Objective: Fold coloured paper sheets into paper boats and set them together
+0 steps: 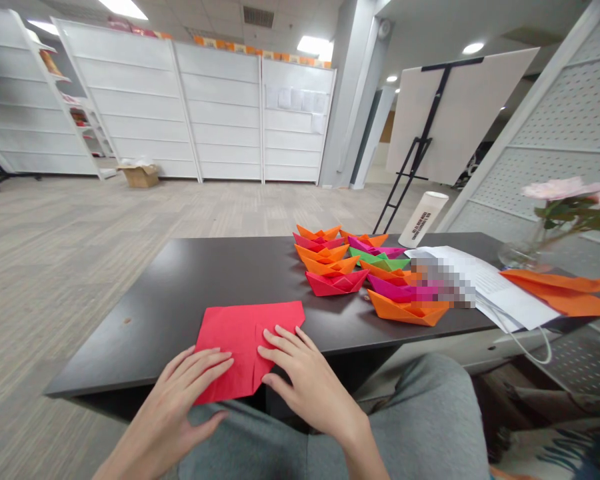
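Observation:
A red sheet of folded paper (pixel 250 323) lies at the front edge of the dark table, its near part reaching past the edge. Its right-hand corners are folded in, with a slit between flaps running down the middle. My left hand (pixel 185 387) rests on its left part, fingers stretched out flat and thumb held apart below. On the right flap lies my right hand (pixel 305 373), fingers spread and pressing the paper. Beyond it, two rows of folded paper boats stand on the table, among them a red boat (pixel 336 283) and an orange boat (pixel 407 309).
White paper sheets (pixel 510 300) and orange paper (pixel 565 290) lie on the right of the dark table (pixel 180 273). A white cylinder (pixel 423 220) and a vase with pink flowers (pixel 555 190) stand behind. A white cable (pixel 543 353) hangs over the front edge.

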### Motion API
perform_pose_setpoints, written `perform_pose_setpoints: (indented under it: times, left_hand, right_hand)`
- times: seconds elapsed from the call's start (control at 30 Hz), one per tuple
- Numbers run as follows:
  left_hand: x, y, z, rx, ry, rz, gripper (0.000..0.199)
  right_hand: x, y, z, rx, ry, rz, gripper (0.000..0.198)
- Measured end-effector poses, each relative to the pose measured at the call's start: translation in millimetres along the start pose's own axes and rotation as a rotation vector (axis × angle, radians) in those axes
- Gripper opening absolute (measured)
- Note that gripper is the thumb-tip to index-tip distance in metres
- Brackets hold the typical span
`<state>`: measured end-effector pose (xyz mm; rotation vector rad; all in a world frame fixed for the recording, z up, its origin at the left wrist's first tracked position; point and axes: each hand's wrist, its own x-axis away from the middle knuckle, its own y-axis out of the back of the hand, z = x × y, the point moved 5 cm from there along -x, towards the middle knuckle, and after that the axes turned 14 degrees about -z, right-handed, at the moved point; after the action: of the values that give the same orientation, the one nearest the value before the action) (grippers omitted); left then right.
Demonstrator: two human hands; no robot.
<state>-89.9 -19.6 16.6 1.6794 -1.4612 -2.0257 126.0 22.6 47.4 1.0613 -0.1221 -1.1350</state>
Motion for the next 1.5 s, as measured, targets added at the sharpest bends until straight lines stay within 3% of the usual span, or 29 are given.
perform_pose_setpoints:
  times: [0.2,0.33,0.57,0.77,0.9,1.0,1.1,1.2,1.33,1.43,1.5]
  left_hand:
    - [15.7,1.0,26.2,0.068,0.003,0.007,0.044]
    - [5.8,5.7,18.5,0.129,0.076,-0.089,0.038]
    - [1.2,7.9,-0.4,0.007,0.44,-0.427,0.032]
    - [5.8,-8.5,-21.9,0.048,0.381,-0.531,0.048]
    - [5.7,-4.1,-19.4,-0.001,0.367,-0.484,0.029]
    - [0.4,4.2,-13.8,0.068,0.162,-0.348,0.018]
    - [-3.7,11.4,-5.6,0.119,-0.026,-0.17,0.023]
    - [-7.3,16.5,1.7,0.126,-0.088,-0.031,0.036]
    - [-16.2,14.4,9.9,0.196,0.055,0.093,0.03]
    - [-28.4,5.4,18.8,0.193,0.293,0.033,0.021]
    - [-35.7,-5.5,22.7,0.168,0.434,-0.017,0.029]
  right_hand:
    - [2.0,12.5,-9.3,-0.069,-0.046,0.073,0.036]
    - [1.0,10.8,-11.1,-0.066,-0.054,0.074,0.032]
    - [1.2,7.0,-10.4,-0.032,-0.071,0.063,0.031]
    - [1.6,4.9,-7.1,-0.023,-0.075,0.069,0.031]
    - [1.9,2.9,-4.8,-0.03,-0.057,0.056,0.029]
    - [1.1,1.5,-5.6,-0.031,-0.044,0.037,0.026]
    - [-0.5,0.7,-7.6,-0.036,-0.038,0.007,0.022]
    - [-1.5,0.5,-9.7,-0.043,-0.036,-0.015,0.018]
    - [-1.2,0.4,-12.2,-0.065,-0.015,-0.011,0.02]
    - [-0.3,0.2,-14.3,-0.075,-0.003,-0.004,0.023]
    - [0.3,0.3,-15.3,-0.078,0.002,-0.009,0.023]
